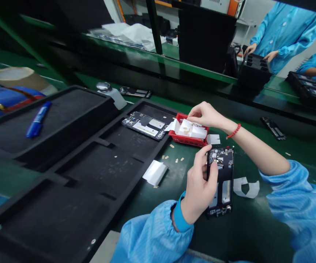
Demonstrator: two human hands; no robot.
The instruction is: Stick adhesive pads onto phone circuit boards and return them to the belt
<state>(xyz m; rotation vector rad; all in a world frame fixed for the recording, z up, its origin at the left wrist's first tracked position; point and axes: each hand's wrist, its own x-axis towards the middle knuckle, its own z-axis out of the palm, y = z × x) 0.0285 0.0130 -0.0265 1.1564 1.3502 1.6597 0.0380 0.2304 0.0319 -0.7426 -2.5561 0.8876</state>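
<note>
My left hand [200, 184] grips an opened phone body [226, 171], tilted upright above the green bench, with the thumb over its circuit parts. Over the red bin [189, 140] is my right hand [206, 116], its thumb and fingertips pinched together at the back edge. White paper pieces [192, 128] fill that bin, some with small tan bits on them. Whether anything sits between the right fingertips is hidden. Left of the bin, another opened phone body [147, 125] lies in the black foam tray [100, 160].
Small tan pieces [176, 160] and a folded white paper [155, 172] lie beside the tray. A curled paper strip [246, 187] is right of the phone. A blue marker [38, 119] rests on another foam tray. Across the bench, a co-worker [286, 33] handles a black box [255, 71].
</note>
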